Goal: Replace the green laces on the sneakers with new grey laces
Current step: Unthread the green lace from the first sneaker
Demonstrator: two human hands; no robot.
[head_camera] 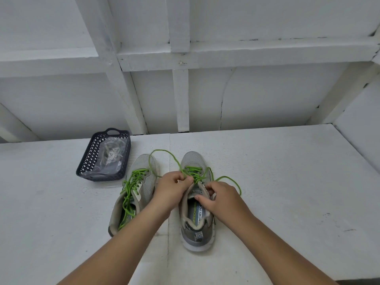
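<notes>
two hands work on the right sneaker (196, 212), which stands on the white table (287, 182) with its heel toward the person. the right hand (221, 199) curls its fingers round the tongue and collar at the upper eyelets and steadies the shoe. the left hand (174, 187) pinches the green lace (164, 153) at the upper eyelets; both loose ends of that lace trail out, one looping past the toe, the other lying to the shoe's right.

procedure, judged from this state: unlacing of this shoe is under way, and the lower crossings are still threaded. keep the right hand braced on the tongue so the shoe does not slide. draw the lace out one crossing at a time, working toward the toe. pull along the line of the eyelet, not sideways, to prevent the tip from snagging.

just left of it, the left sneaker (133, 192) remains fully laced in green, its loose ends dropped inside the opening.

farther back and left, a dark perforated plastic basket (88, 157) holds a clear plastic bag (110, 159). the pale cords inside are probably the new grey laces, still packaged.
</notes>
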